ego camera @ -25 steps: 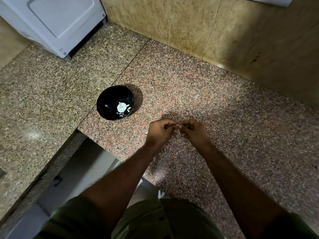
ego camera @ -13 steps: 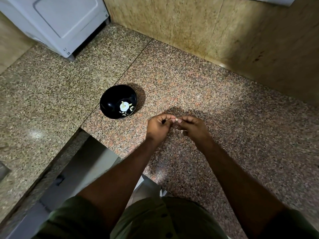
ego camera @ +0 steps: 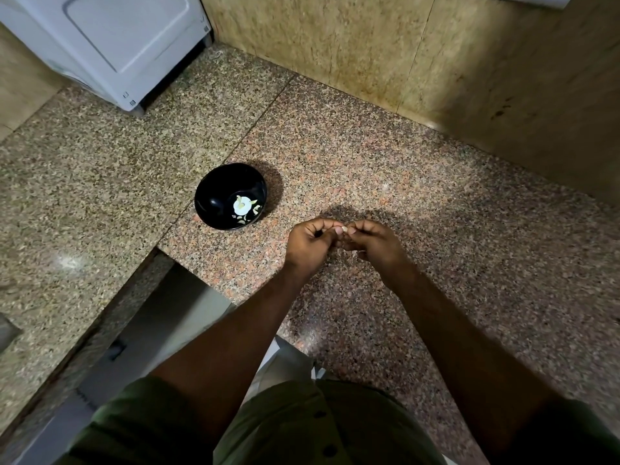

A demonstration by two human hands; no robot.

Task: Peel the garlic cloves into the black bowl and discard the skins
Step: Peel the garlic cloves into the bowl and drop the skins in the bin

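Observation:
A small pale garlic clove [ego camera: 344,228] is pinched between the fingertips of both hands above the granite counter. My left hand [ego camera: 310,245] and my right hand [ego camera: 377,245] meet fingertip to fingertip, fingers curled round the clove, most of which is hidden. The black bowl [ego camera: 214,193] stands on the counter to the left of my hands, apart from them. Its inside shows a white flower pattern; a pale clove may lie on that pattern, but I cannot tell it from the painted flower.
The speckled granite counter [ego camera: 436,263] runs in an L shape, with a cut-out gap [ego camera: 161,330] at the lower left. A white appliance [ego camera: 110,45] stands at the back left. Stone wall panels [ego camera: 369,45] close off the back.
The two hands have stayed together, working at the clove with small finger shifts. The view has drifted slightly, so the bowl sits a little higher and further right in the frame.

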